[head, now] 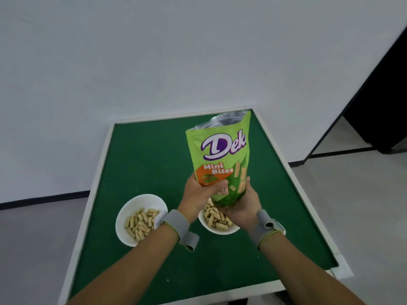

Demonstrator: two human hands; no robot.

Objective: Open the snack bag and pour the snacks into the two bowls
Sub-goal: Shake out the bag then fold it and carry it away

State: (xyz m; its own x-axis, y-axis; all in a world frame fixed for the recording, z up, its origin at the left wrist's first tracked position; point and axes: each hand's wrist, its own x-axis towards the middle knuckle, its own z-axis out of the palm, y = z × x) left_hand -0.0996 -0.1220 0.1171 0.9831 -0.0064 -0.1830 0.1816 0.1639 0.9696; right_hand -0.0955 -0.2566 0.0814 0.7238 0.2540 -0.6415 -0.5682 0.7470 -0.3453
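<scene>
Green felt-topped bench (141, 164), white walls: both hands, left hand (199, 198) and right hand (241, 204), grip the base of the opened, upright green foil snack pouch (220, 155), which looks light, crinkly, slippery.

Snack bag (220, 157) and hands hide the right bowl's (218, 230) far side.

1 snack bag (220, 159); 2 bowls, left (130, 208) and right (217, 230); 2 hands, left (201, 193) and right (241, 204); 1 table (143, 155).

Both hands (199, 194) gripping upright open snack bag (220, 155), two filled bowls (141, 219)
</scene>
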